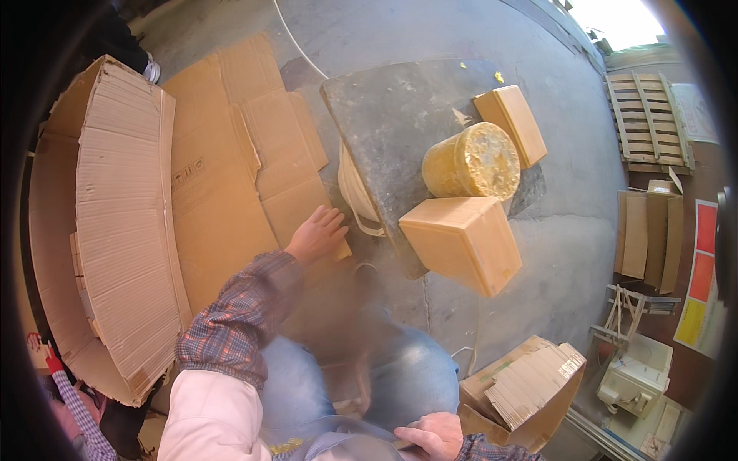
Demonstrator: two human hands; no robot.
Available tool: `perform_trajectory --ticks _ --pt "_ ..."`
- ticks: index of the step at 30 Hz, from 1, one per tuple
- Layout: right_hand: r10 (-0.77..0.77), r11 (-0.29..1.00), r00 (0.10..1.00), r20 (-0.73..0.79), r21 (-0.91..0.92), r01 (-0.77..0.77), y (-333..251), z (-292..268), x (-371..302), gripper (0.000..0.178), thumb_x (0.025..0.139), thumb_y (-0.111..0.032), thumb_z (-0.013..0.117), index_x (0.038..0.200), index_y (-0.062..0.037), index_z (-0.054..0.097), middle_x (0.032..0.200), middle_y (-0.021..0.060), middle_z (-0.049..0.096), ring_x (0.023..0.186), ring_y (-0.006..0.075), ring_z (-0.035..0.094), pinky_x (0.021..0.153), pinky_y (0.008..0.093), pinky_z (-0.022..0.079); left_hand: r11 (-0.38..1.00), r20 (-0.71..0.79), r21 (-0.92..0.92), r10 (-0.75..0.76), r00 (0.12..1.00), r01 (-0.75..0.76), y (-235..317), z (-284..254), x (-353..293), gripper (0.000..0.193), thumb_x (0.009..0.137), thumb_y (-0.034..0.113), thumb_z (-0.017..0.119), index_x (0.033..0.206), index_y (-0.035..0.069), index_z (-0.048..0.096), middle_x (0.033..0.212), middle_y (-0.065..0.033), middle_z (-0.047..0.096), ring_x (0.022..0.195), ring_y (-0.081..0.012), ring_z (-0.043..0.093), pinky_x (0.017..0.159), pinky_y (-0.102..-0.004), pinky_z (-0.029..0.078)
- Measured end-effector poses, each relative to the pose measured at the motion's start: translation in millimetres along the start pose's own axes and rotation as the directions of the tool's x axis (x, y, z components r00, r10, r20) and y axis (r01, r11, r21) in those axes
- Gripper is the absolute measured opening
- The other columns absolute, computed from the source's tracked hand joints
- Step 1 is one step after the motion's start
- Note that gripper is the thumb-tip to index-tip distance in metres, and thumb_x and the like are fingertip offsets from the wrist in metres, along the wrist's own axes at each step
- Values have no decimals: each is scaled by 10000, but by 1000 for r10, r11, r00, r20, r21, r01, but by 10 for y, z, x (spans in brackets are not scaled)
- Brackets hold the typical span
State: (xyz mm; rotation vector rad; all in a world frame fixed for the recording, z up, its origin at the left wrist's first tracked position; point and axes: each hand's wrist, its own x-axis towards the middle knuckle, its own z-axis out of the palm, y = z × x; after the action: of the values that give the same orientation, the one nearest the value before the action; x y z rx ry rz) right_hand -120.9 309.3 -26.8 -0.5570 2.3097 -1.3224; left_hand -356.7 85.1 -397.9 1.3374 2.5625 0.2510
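My left hand [317, 234] is stretched out over the flat cardboard, its fingers spread and nothing in them. It hovers near the left edge of a dark, worn board [377, 115]. Low in the view, my right hand [434, 436] lies by my lap with curled fingers; whatever is in them is hidden. On the board's right side stands a bucket crusted with yellow residue [461, 165]. A light wooden box [461, 238] sits in front of it, and another wooden box [511, 123] lies behind it. A brownish blur covers the area between my knees.
Flattened cardboard [223, 177] covers the floor at left, beside a large open carton [127, 207]. A pale tub [354, 184] shows under the board. At lower right is a carton holding cardboard pieces [534, 388]. A pallet [647, 119] leans at far right. Another person's checked sleeve [81, 411] appears lower left.
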Motion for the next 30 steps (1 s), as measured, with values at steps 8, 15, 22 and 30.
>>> perform_trajectory --ticks 8,15,22,30 --pt "-69 996 945 -320 -83 45 -93 157 44 458 835 -312 861 1173 -78 658 705 66 634 572 281 633 505 397 480 995 -75 96 7 997 0 -73 -552 -157 478 902 154 687 1370 87 612 1525 -122 526 1493 -301 416 1272 -525 285" --pt "-142 986 925 -352 -133 101 -92 191 92 439 862 -328 863 1150 -70 654 707 49 607 564 234 611 495 347 468 876 -17 -359 -351 936 322 379 -2125 -339 469 797 170 865 1197 69 641 1210 -146 670 1117 -264 697 978 -423 573" --pt "-162 982 906 -392 -151 111 -146 184 85 377 872 -329 857 1080 -75 672 712 53 589 564 231 601 501 353 463 902 -637 -407 -167 753 -145 923 -3502 -167 799 704 270 977 1363 106 555 1255 -136 622 1022 -316 699 852 -387 595" --pt "-173 984 889 -424 -104 142 -120 157 66 351 875 -315 854 1059 -71 682 726 55 608 580 236 620 515 352 483 904 -448 -418 -288 846 86 1427 -3519 207 958 683 366 966 1490 173 487 1370 -163 549 1080 -372 674 838 -433 606"
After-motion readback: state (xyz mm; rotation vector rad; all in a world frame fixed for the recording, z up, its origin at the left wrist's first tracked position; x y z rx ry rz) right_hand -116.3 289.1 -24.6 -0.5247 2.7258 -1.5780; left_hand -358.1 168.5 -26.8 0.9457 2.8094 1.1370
